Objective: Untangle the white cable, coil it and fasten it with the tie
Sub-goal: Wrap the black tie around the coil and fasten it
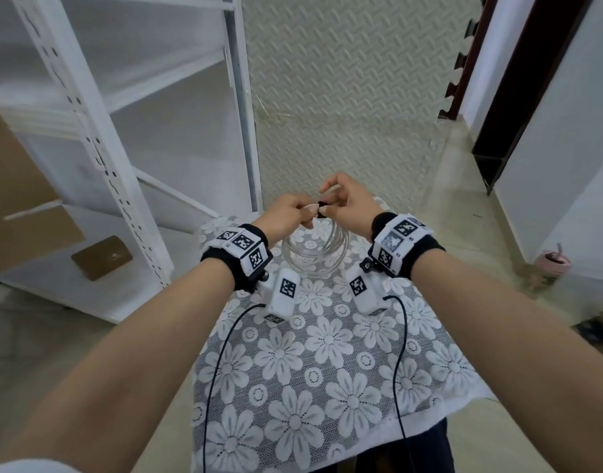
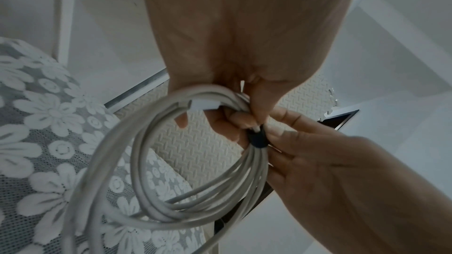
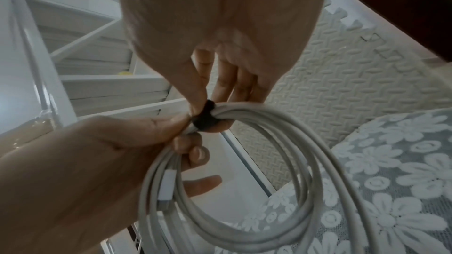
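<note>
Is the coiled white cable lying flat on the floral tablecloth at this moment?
No: both the left hand and right hand hold the white cable coil up by the black tie, above the tablecloth.

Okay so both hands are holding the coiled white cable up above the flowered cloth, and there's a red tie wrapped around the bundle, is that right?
Not quite: the tie is black, not red, as the right wrist view shows. The rest holds: the left hand and right hand hold the coiled white cable above the flowered cloth.

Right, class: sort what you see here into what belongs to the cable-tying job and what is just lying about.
In the job:
- white cable, coiled
- black tie round the coil
- left hand gripping the coil
- right hand pinching the tie

Lying about:
- floral tablecloth
- white shelving
- pink cup
- foam floor mat
</note>
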A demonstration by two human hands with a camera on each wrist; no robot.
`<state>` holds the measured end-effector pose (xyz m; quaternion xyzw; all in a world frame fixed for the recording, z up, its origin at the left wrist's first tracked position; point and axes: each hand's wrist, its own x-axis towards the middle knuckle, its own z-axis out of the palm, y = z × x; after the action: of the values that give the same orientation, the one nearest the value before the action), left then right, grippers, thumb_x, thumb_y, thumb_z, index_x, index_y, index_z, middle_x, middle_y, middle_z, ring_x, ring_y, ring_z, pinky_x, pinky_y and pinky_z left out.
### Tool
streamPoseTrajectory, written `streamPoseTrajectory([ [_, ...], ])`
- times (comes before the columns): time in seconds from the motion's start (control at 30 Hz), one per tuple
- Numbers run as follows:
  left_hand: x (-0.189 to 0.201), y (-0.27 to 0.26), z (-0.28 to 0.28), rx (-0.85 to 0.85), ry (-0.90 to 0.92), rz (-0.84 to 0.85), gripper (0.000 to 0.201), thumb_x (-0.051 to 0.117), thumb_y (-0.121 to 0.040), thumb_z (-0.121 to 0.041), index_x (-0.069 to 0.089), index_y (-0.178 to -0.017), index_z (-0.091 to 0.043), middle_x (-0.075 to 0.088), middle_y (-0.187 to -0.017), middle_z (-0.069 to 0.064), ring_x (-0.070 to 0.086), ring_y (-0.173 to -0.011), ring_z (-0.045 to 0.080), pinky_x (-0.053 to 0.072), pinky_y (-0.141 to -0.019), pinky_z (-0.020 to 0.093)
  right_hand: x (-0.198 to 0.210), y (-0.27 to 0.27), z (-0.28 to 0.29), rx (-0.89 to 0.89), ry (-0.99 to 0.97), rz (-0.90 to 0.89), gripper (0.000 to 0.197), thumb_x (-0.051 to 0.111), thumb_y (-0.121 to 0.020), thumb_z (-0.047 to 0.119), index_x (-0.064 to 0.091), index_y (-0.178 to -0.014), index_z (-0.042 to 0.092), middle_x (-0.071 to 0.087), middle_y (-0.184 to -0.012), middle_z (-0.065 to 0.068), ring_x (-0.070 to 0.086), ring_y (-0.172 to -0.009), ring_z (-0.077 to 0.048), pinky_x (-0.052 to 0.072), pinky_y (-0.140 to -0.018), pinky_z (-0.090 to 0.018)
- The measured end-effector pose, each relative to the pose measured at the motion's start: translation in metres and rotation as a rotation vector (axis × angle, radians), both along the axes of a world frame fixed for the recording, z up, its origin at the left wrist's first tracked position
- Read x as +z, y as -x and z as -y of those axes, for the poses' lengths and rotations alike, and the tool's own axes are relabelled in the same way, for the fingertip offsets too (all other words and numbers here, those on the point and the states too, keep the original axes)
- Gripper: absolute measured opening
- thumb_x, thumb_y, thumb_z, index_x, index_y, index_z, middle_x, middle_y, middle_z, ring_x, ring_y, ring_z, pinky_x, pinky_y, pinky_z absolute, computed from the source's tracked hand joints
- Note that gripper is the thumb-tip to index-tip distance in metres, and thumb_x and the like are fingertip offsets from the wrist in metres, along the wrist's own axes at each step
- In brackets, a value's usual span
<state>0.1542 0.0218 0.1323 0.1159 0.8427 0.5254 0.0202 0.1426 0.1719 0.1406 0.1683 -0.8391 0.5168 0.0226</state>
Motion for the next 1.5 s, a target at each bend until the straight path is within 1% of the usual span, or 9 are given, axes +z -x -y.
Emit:
streamPoseTrajectory([
  [0.23,-0.005,0.001,-0.001,-0.078,0.045,-0.043,0.023,0.064,-0.090,-0.021,0.069,-0.095,0.001,0.058,-0.071,0.001,0.053,-0.065,0.007,0.040,-0.063,0.015,0.002,0.000,-0.012,0.026,0.126,0.106,0.034,0.064,-0.073,-0.014,0.054,-0.087,0.014,0.065,-0.079,-0.006,0.062,-0.067,-0.010,0.049,-0.056,-0.013],
  [0.43,-0.006,0.001,0.001,-0.102,-0.118,0.112,0.009,0.062,-0.091,-0.011,0.066,-0.082,-0.011,0.058,-0.074,0.002,0.054,-0.068,0.009,0.045,-0.074,0.027,-0.015,0.006,-0.016,-0.019,0.346,0.228,0.011,0.057,-0.088,0.003,0.063,-0.083,0.010,0.064,-0.078,-0.008,0.059,-0.069,-0.016,0.048,-0.067,-0.024],
  [0.6,-0.004,0.006,0.005,-0.024,-0.461,0.307,0.015,0.058,-0.093,-0.011,0.057,-0.085,0.002,0.049,-0.057,0.001,0.053,-0.054,0.010,0.048,-0.065,0.030,-0.033,0.005,-0.020,0.001,0.297,0.426,0.045,0.038,-0.097,0.048,0.068,-0.093,0.013,0.071,-0.086,-0.006,0.064,-0.072,-0.017,0.048,-0.069,-0.028],
  [0.77,-0.025,0.011,0.012,0.130,-0.540,0.473,0.014,0.059,-0.093,-0.010,0.058,-0.079,-0.006,0.054,-0.056,0.001,0.052,-0.053,0.010,0.054,-0.056,0.027,-0.051,0.006,-0.025,-0.033,0.214,0.444,0.030,0.061,-0.089,0.035,0.062,-0.103,0.009,0.070,-0.087,-0.009,0.068,-0.069,-0.020,0.054,-0.075,-0.039],
  [0.87,-0.043,0.018,0.015,0.152,-0.463,0.517,0.006,0.058,-0.092,-0.003,0.060,-0.086,-0.002,0.059,-0.070,0.008,0.057,-0.060,0.012,0.055,-0.056,0.029,-0.065,0.009,-0.026,-0.057,0.077,0.440,0.019,0.063,-0.090,0.021,0.059,-0.101,0.006,0.069,-0.080,-0.010,0.068,-0.059,-0.015,0.052,-0.069,-0.039],
  [0.97,-0.061,0.026,0.017,0.179,-0.259,0.506,0.011,0.058,-0.089,0.005,0.059,-0.099,0.001,0.062,-0.079,0.012,0.060,-0.065,0.015,0.052,-0.064,0.032,-0.079,0.015,-0.026,-0.070,-0.084,0.438,0.017,0.062,-0.090,0.024,0.061,-0.093,0.007,0.070,-0.087,-0.018,0.070,-0.074,-0.029,0.054,-0.079,-0.047],
  [1.17,-0.086,0.042,0.017,0.220,-0.041,0.503,0.019,0.061,-0.085,0.008,0.061,-0.074,-0.007,0.064,-0.049,0.001,0.060,-0.055,0.016,0.051,-0.057,0.026,-0.097,0.031,-0.022,-0.102,-0.372,0.450,0.040,0.059,-0.091,0.033,0.063,-0.110,-0.002,0.063,-0.080,-0.013,0.059,-0.067,-0.023,0.053,-0.063,-0.032],
  [1.3,-0.106,0.050,0.013,0.235,0.111,0.500,0.012,0.064,-0.081,0.005,0.066,-0.091,-0.002,0.064,-0.075,0.007,0.057,-0.065,0.017,0.049,-0.059,0.027,-0.112,0.039,-0.019,-0.098,-0.471,0.470,0.040,0.061,-0.089,0.035,0.064,-0.111,0.002,0.066,-0.102,-0.016,0.064,-0.092,-0.029,0.054,-0.085,-0.039],
  [1.5,-0.127,0.065,0.010,0.216,0.147,0.520,0.022,0.073,-0.076,-0.001,0.068,-0.098,-0.004,0.066,-0.075,0.008,0.060,-0.060,0.019,0.053,-0.054,0.025,-0.134,0.051,-0.022,-0.147,-0.560,0.501,0.037,0.065,-0.085,0.039,0.070,-0.095,0.004,0.062,-0.070,-0.008,0.046,-0.056,-0.012,0.033,-0.047,-0.020],
])
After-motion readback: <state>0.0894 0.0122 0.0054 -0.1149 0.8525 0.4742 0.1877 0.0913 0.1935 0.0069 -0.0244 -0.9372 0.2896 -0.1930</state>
